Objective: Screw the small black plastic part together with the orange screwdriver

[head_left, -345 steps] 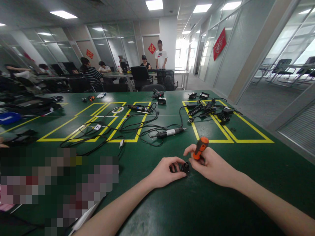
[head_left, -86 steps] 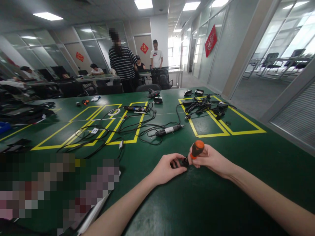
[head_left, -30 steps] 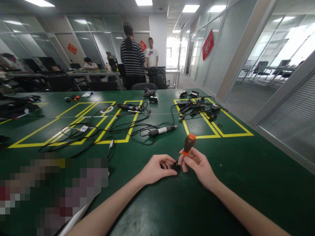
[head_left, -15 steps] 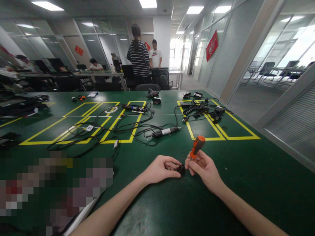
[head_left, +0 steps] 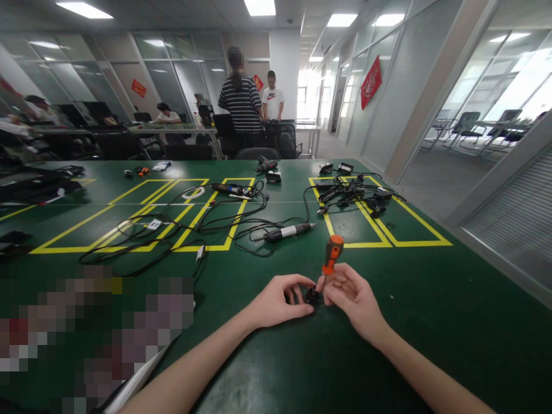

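A small black round part (head_left: 313, 295) rests on the green table (head_left: 267, 356), and my left hand (head_left: 284, 300) is closed round its left side with thumb and fingers. My right hand (head_left: 351, 293) holds a screwdriver (head_left: 333, 253) with an orange and dark grey handle. The handle points up, and the shaft runs down between my fingers toward the black part. Its tip is hidden too much to tell whether it touches the part.
A grey and black corded tool (head_left: 288, 232) lies beyond my hands among black cables. Another corded tool (head_left: 227, 188), a drill (head_left: 266, 165) and a pile of black parts (head_left: 345, 190) are farther back. A person in stripes (head_left: 240, 103) stands beyond the table.
The screwdriver has moved left toward the black part and stands more upright. My right hand has shifted slightly left with it. My left hand still grips the part.
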Motion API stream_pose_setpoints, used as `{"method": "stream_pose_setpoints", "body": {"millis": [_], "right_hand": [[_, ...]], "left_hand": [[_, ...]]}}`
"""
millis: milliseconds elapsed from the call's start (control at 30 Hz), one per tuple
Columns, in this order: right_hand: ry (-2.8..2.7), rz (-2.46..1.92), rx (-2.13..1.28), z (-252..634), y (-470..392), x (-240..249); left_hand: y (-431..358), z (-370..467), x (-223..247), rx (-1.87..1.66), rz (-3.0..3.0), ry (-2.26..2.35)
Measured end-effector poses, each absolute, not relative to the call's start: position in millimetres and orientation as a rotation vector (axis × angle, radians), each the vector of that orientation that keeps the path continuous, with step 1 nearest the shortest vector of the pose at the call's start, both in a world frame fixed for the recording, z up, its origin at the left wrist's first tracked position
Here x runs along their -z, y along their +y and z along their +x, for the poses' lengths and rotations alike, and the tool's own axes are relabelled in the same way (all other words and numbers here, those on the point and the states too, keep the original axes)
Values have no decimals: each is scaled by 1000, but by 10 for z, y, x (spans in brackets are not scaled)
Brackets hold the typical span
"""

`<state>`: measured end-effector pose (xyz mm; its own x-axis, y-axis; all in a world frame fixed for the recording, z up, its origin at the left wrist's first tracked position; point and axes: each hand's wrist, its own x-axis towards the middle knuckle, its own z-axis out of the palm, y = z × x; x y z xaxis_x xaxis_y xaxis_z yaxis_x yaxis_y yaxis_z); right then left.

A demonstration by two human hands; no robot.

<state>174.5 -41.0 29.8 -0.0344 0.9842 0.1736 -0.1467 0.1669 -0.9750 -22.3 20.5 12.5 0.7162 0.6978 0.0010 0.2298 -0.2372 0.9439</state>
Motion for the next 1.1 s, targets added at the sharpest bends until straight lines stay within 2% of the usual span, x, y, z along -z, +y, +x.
{"method": "stream_pose_setpoints", "body": {"millis": [200, 900, 1100], "right_hand": [[-1286, -1007, -1089, 1749, -388, -309], [-1225, -912, -1200, 1703, -420, -235], [-1203, -1030, -1137, 1704, -415, -252]], "left_hand": [[192, -209, -106, -557, 1837, 760], [193, -179, -34, -570, 1845, 789], [203, -177, -13, -591, 1978, 749]]}}
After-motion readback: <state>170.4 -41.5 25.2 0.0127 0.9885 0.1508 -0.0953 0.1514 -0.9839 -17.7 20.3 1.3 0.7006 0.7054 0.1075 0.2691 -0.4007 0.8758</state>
